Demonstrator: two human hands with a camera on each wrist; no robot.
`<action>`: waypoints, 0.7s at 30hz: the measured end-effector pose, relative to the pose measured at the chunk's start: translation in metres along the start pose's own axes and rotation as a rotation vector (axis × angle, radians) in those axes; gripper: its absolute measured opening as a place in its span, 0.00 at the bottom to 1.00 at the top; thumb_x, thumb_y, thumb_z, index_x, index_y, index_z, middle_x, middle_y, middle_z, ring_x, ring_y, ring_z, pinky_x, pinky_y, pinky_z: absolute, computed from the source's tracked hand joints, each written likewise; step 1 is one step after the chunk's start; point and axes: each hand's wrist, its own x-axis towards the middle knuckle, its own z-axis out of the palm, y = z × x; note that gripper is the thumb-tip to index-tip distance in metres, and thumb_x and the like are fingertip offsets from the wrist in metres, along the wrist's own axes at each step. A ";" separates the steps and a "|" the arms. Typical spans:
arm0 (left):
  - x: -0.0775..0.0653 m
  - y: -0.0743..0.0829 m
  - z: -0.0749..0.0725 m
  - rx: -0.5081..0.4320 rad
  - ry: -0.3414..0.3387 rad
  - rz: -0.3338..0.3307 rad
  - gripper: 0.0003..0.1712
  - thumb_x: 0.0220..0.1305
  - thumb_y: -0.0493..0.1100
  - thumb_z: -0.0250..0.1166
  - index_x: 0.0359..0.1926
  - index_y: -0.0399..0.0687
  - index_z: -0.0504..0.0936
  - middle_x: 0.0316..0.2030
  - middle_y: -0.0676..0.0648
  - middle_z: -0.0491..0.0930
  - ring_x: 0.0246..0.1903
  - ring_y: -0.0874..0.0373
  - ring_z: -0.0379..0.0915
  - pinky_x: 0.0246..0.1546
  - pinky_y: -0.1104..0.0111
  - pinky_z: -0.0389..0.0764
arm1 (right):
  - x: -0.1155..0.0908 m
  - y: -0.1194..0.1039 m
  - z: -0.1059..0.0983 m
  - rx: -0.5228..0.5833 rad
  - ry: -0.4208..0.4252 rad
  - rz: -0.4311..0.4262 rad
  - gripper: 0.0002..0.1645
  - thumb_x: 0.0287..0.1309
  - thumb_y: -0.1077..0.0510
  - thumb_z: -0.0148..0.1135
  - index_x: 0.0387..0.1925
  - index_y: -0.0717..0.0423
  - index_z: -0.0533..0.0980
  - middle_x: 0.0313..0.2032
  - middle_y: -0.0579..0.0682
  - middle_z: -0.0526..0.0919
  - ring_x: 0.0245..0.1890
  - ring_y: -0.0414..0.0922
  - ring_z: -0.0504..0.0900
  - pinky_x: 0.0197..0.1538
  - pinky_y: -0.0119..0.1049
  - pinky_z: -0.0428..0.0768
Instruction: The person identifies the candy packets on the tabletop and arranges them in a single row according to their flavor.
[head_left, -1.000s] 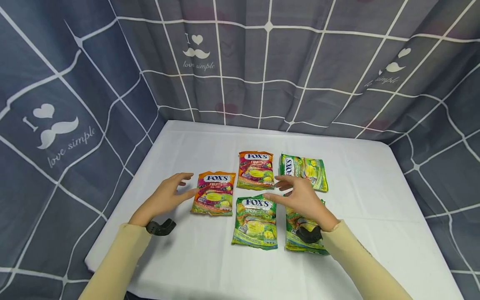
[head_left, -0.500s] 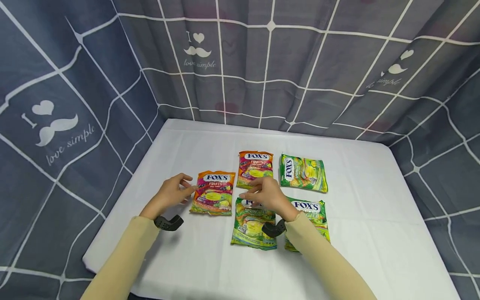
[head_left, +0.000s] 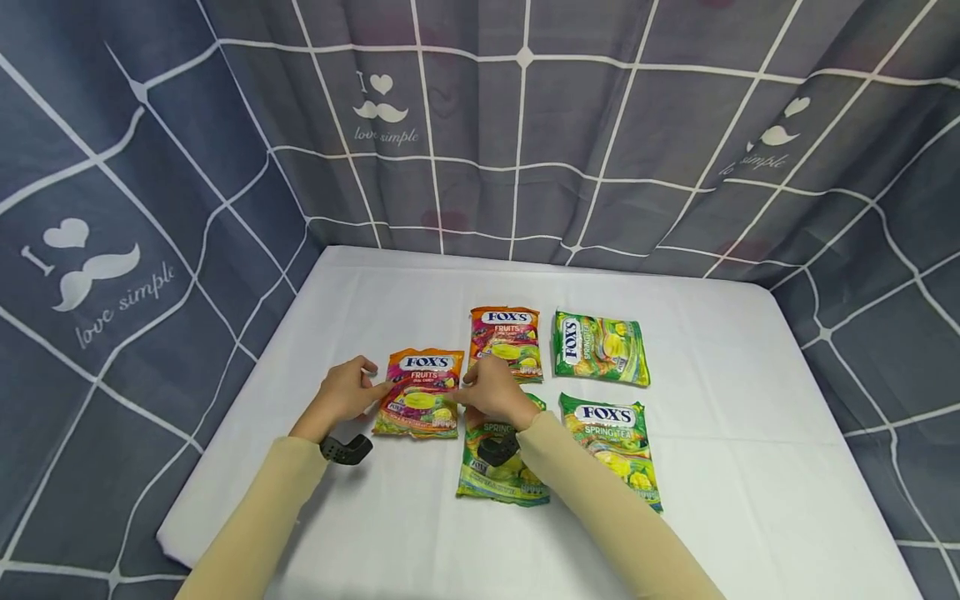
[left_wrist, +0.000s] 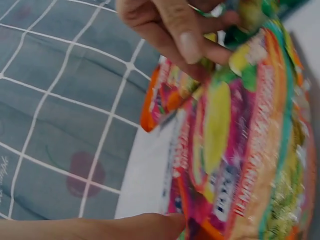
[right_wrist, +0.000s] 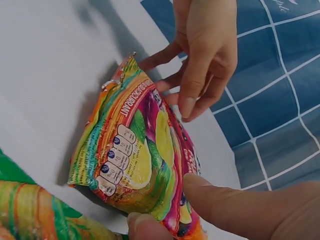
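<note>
An orange-and-magenta Fox's Fruits candy bag (head_left: pixel 422 392) lies face up on the table between both hands. My left hand (head_left: pixel 347 393) is at the bag's left edge, thumb touching it, the other fingers loosely bent. At the opposite edge is my right hand (head_left: pixel 491 392), fingertips right at the bag. The right wrist view shows two right-hand fingertips (right_wrist: pixel 200 192) against the bag's edge. A green Spring Tea bag (head_left: pixel 487 467) lies partly hidden under the right hand and wrist. Behind that hand is a second Fruits bag (head_left: pixel 510 333).
Two more green Spring Tea bags lie to the right, a sideways one (head_left: pixel 603 348) behind and an upright one (head_left: pixel 611 442) in front. They rest on a white-covered table (head_left: pixel 750 400). A grey-blue checked curtain (head_left: pixel 480 108) encloses the back and sides.
My right hand has moved left from over the green bags to the right edge of the front Fruits bag. My left hand has edged slightly right, onto its left edge.
</note>
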 end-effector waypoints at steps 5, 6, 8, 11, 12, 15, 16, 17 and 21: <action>-0.001 -0.002 0.003 -0.010 -0.035 -0.007 0.28 0.77 0.46 0.71 0.60 0.24 0.76 0.36 0.41 0.80 0.23 0.55 0.81 0.29 0.64 0.83 | 0.007 -0.001 0.005 -0.002 -0.021 -0.024 0.20 0.72 0.60 0.75 0.23 0.69 0.88 0.18 0.63 0.84 0.10 0.47 0.79 0.17 0.36 0.79; -0.002 -0.001 0.004 -0.027 -0.048 -0.007 0.28 0.78 0.47 0.70 0.59 0.24 0.76 0.36 0.40 0.81 0.25 0.54 0.81 0.29 0.64 0.84 | 0.007 -0.001 0.007 0.001 -0.022 -0.019 0.19 0.72 0.61 0.75 0.24 0.69 0.88 0.19 0.65 0.84 0.11 0.48 0.80 0.18 0.37 0.80; -0.002 -0.001 0.006 -0.064 -0.066 -0.006 0.26 0.78 0.47 0.71 0.57 0.25 0.76 0.37 0.40 0.81 0.27 0.53 0.82 0.30 0.63 0.87 | 0.009 -0.002 0.009 -0.017 -0.018 -0.003 0.19 0.72 0.60 0.75 0.24 0.68 0.88 0.20 0.66 0.85 0.10 0.48 0.79 0.17 0.36 0.79; -0.003 0.000 0.007 -0.097 -0.068 -0.001 0.24 0.78 0.46 0.71 0.54 0.26 0.77 0.36 0.40 0.81 0.27 0.53 0.82 0.30 0.62 0.87 | 0.011 -0.004 0.013 -0.028 -0.005 0.019 0.19 0.71 0.61 0.75 0.24 0.69 0.87 0.20 0.67 0.85 0.10 0.47 0.78 0.16 0.33 0.77; -0.003 0.000 0.008 -0.105 -0.066 0.000 0.23 0.78 0.45 0.71 0.53 0.26 0.77 0.36 0.40 0.81 0.27 0.53 0.82 0.29 0.63 0.87 | 0.012 -0.004 0.014 -0.032 0.001 0.021 0.19 0.71 0.61 0.75 0.24 0.68 0.87 0.20 0.66 0.85 0.11 0.48 0.78 0.16 0.33 0.76; -0.002 -0.001 0.010 -0.122 -0.049 -0.005 0.21 0.78 0.44 0.71 0.52 0.27 0.77 0.37 0.41 0.80 0.27 0.54 0.80 0.29 0.64 0.84 | 0.014 -0.004 0.018 -0.041 0.015 0.013 0.18 0.69 0.61 0.77 0.24 0.68 0.87 0.18 0.62 0.85 0.12 0.50 0.82 0.16 0.32 0.76; -0.002 -0.001 0.011 -0.128 -0.046 -0.006 0.21 0.78 0.44 0.71 0.52 0.28 0.77 0.37 0.41 0.79 0.27 0.54 0.79 0.29 0.65 0.83 | 0.015 -0.005 0.019 -0.048 0.020 0.010 0.17 0.69 0.61 0.77 0.24 0.67 0.87 0.18 0.61 0.85 0.14 0.51 0.83 0.17 0.32 0.77; -0.001 -0.002 0.012 -0.131 -0.041 -0.006 0.20 0.78 0.44 0.71 0.52 0.28 0.77 0.38 0.41 0.79 0.27 0.54 0.78 0.29 0.65 0.82 | 0.015 -0.005 0.019 -0.058 0.027 0.001 0.17 0.68 0.61 0.78 0.24 0.67 0.87 0.17 0.59 0.85 0.14 0.52 0.84 0.18 0.33 0.78; 0.001 -0.003 0.014 -0.147 -0.021 0.014 0.20 0.77 0.43 0.72 0.52 0.29 0.77 0.39 0.40 0.80 0.28 0.55 0.79 0.31 0.65 0.81 | 0.014 -0.006 0.020 -0.076 0.058 -0.021 0.18 0.67 0.62 0.79 0.22 0.66 0.86 0.15 0.57 0.84 0.16 0.53 0.86 0.19 0.34 0.79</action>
